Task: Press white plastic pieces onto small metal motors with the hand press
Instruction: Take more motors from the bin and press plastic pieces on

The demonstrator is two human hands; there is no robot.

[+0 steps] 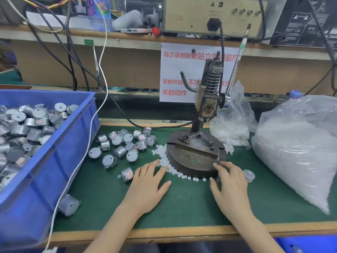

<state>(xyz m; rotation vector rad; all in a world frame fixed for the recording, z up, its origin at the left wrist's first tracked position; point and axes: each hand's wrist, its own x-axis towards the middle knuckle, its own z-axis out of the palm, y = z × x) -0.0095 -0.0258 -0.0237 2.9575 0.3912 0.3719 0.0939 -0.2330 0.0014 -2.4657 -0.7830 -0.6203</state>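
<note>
L hand (147,185), grip spread, is laid by pieces (173,169) left of press base (193,161); R hand (230,183), grip spread, at base front.

Motors (121,145) lie left of the hand press (197,150), bag (299,148) right.

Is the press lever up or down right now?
Up: the lever stands nearly upright, and the ram hangs clear above the fixture.

Behind the bench I had a white paper notice (175,70) with red writing taped up, a beige power unit (191,15) on the shelf above, and black cables (74,81) plus a white cable (107,88) dangling onto the green mat (182,207).
</note>
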